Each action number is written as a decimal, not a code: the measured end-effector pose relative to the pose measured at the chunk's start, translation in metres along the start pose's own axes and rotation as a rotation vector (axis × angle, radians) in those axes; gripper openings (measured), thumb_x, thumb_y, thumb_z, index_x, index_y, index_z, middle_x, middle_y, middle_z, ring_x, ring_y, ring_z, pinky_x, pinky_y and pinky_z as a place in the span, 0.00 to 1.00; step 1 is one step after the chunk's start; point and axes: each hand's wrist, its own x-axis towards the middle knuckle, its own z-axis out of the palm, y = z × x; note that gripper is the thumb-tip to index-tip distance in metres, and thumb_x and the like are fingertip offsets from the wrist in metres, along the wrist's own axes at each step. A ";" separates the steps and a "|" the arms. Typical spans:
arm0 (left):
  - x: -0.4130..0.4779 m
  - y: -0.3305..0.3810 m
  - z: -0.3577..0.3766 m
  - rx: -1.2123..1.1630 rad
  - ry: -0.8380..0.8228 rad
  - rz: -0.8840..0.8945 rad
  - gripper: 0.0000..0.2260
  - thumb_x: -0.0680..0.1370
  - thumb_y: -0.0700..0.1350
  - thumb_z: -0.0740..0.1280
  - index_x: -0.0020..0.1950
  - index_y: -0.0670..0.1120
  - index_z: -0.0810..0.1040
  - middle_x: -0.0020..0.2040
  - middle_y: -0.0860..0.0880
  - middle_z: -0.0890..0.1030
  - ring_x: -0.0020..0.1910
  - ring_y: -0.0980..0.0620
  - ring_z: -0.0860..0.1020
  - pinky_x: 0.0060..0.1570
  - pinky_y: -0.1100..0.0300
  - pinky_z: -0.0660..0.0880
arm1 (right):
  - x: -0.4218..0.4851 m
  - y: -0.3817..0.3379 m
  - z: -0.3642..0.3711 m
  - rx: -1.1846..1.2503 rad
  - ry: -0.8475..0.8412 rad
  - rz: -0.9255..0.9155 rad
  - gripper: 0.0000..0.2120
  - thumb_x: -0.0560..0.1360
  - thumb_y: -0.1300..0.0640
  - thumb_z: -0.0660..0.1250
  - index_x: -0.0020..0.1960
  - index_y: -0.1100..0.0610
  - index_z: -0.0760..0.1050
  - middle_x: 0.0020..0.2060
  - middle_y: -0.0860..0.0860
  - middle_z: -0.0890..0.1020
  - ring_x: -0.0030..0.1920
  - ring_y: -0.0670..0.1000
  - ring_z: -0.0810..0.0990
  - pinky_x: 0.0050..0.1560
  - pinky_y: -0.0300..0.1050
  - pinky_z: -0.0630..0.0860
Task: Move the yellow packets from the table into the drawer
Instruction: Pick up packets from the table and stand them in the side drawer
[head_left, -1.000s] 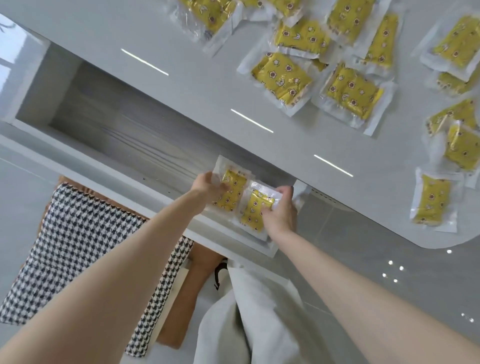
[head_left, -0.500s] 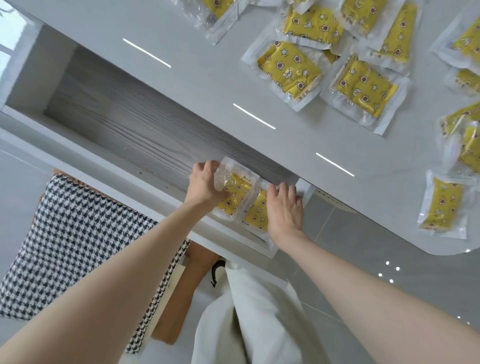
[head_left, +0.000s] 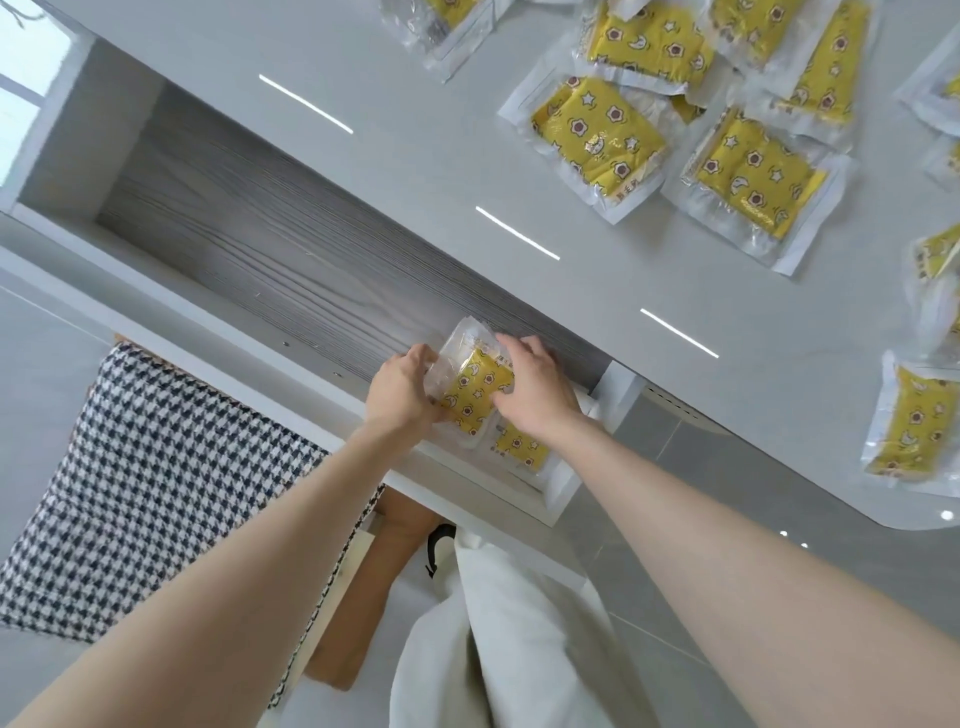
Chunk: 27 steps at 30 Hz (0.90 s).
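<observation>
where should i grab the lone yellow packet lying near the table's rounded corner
Probably the clear sealed margin along the lone packet's near edge, coming from the table's edge side. It lies flat; the thin margin beyond the yellow filling gives fingers a pinch, and nothing covers that side.

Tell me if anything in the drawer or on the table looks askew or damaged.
Nothing looks torn or spilled. In the drawer, the upper packet, held by the left hand and right hand, sits tilted across a lower packet rather than flat beside it. The table packets lie overlapped at mixed angles.
</observation>
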 end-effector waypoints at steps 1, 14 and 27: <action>-0.001 -0.001 0.000 0.026 0.006 -0.012 0.29 0.66 0.39 0.78 0.65 0.44 0.71 0.60 0.45 0.77 0.56 0.46 0.76 0.50 0.58 0.73 | 0.000 0.000 0.001 -0.020 0.011 -0.003 0.31 0.76 0.61 0.67 0.75 0.53 0.59 0.67 0.52 0.67 0.67 0.56 0.65 0.60 0.47 0.72; -0.024 0.010 -0.028 0.071 -0.027 0.030 0.25 0.77 0.38 0.66 0.72 0.46 0.62 0.68 0.44 0.69 0.62 0.47 0.73 0.57 0.58 0.74 | -0.040 -0.009 -0.009 0.037 0.108 0.092 0.27 0.78 0.57 0.63 0.75 0.53 0.60 0.73 0.51 0.63 0.71 0.55 0.62 0.65 0.50 0.68; -0.189 0.065 -0.141 -0.311 0.046 0.127 0.17 0.80 0.39 0.58 0.69 0.46 0.69 0.62 0.48 0.78 0.61 0.50 0.76 0.56 0.61 0.74 | -0.208 -0.074 -0.100 0.517 0.200 0.115 0.11 0.78 0.58 0.62 0.60 0.53 0.74 0.54 0.49 0.79 0.53 0.48 0.77 0.52 0.42 0.73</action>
